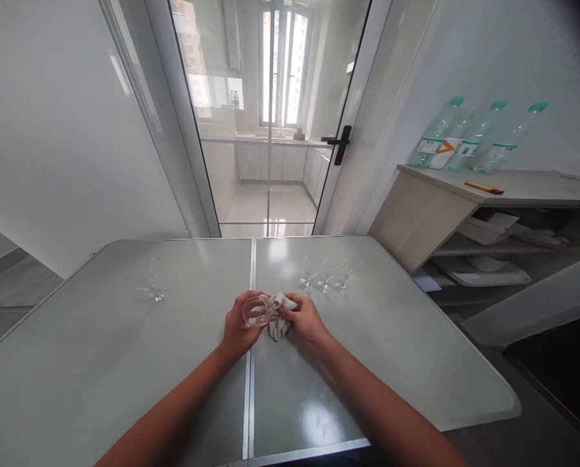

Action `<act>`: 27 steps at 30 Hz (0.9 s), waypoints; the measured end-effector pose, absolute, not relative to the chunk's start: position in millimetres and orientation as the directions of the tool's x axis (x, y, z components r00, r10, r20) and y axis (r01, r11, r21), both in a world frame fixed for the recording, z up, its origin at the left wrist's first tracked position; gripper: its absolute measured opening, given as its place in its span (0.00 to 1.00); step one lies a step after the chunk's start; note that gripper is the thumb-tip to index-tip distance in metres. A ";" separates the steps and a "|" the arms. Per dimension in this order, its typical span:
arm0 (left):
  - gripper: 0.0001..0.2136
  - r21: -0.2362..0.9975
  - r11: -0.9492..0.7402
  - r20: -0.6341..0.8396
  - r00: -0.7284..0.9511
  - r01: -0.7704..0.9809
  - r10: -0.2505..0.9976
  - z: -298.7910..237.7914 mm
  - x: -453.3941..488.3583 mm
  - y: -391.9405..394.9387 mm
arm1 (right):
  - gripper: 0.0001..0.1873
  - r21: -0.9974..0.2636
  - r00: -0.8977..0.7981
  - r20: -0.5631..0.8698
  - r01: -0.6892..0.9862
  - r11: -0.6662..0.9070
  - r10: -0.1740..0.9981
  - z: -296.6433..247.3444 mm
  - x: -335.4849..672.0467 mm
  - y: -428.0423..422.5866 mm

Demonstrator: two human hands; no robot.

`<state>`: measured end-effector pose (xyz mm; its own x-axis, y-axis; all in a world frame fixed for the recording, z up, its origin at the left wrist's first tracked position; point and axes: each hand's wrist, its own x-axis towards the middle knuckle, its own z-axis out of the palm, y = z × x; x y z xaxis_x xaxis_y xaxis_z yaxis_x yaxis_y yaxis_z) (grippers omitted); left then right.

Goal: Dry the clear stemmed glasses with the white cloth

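Note:
My left hand [237, 327] is closed around a clear wine glass [257, 311], held on its side just above the grey table [124, 350]. My right hand [305, 320] grips a crumpled white cloth [279, 320] that is pressed against the glass's rim. Both hands meet over the table's centre seam. Three clear wine glasses [325, 275] stand upright in a row just beyond my right hand. Another clear glass [148, 285] stands alone at the far left of the table.
A wooden shelf unit [416, 214] stands to the right of the table, with three plastic bottles [470, 135] and a pen-like tool [484, 187] on top. A glass door [270, 117] with a black handle [341, 144] lies behind the table.

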<state>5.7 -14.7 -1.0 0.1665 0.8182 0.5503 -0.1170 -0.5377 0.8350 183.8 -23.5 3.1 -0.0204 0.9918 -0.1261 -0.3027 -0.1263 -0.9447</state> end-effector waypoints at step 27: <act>0.26 0.804 -0.593 0.582 0.151 0.040 0.799 -10.8 2.7 -18.0 | 0.23 -0.909 -0.155 -0.193 -0.343 -0.236 0.969 5.7 181.9 -24.9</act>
